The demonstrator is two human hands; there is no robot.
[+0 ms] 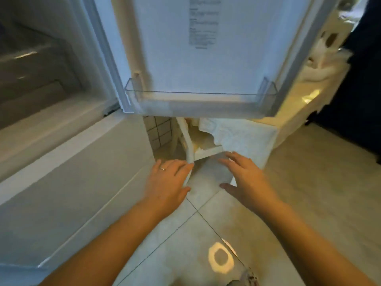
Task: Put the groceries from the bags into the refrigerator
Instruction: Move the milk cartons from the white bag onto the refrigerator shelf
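Head view blurred; bags [239,135] perhaps behind refrigerator door [206,58].

A single wide-angle view looks from the person's head, forward and steeply down, so the floor [278,203] fills the lower half and both forearms reach up into the picture from the bottom edge. The open fridge door [198,48] stands close in front and runs off the top edge, with the fridge [41,69] inside at the left edge. Straight lines bow toward the edges, and much of the picture is blurred.
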